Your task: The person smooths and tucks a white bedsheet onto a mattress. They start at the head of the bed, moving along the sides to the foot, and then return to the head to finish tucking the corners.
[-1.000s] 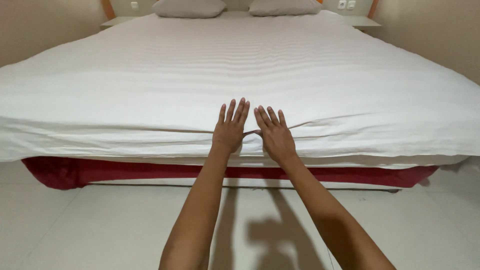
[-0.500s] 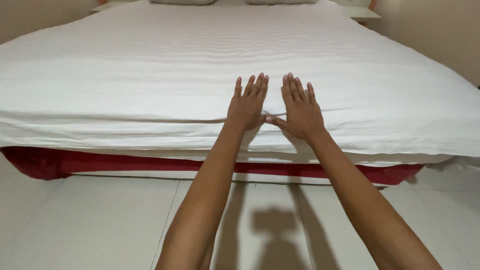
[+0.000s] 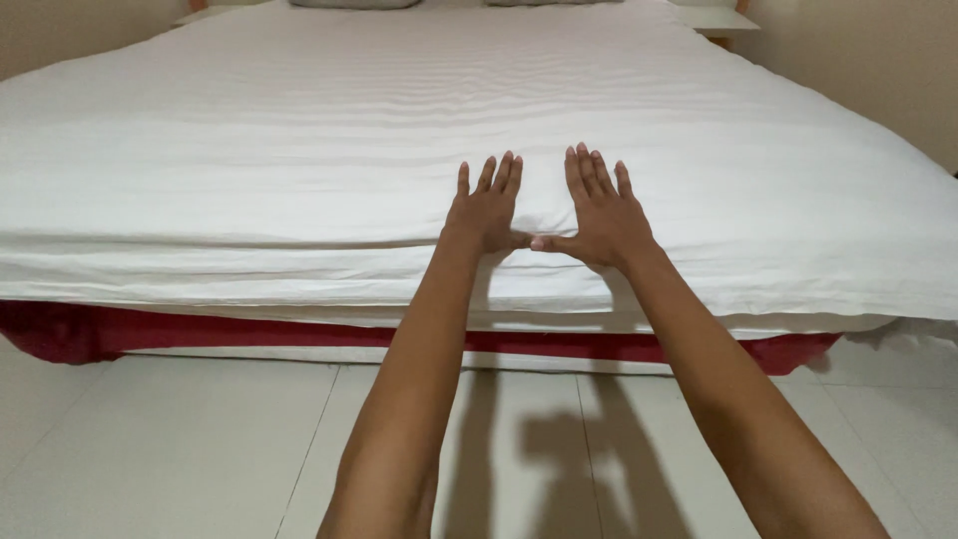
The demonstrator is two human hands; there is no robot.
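A wide bed is covered by a white striped sheet point(image 3: 299, 150) that hangs over its near edge. My left hand point(image 3: 486, 207) lies flat on the sheet near the foot of the bed, palm down, fingers pointing away from me. My right hand point(image 3: 600, 207) lies flat beside it, fingers spread slightly. The two thumbs point toward each other and nearly touch. Neither hand holds anything. A shallow crease in the sheet runs leftward from the hands.
A dark red bed skirt point(image 3: 150, 329) shows under the sheet along the near edge. Two grey pillows point(image 3: 354, 4) sit at the far head end. A bedside table point(image 3: 720, 18) stands at the back right. Pale floor tiles point(image 3: 170, 449) lie below me.
Both hands have slid farther up the sheet from the bed's near edge and moved a little apart. The view has moved closer to the bed.
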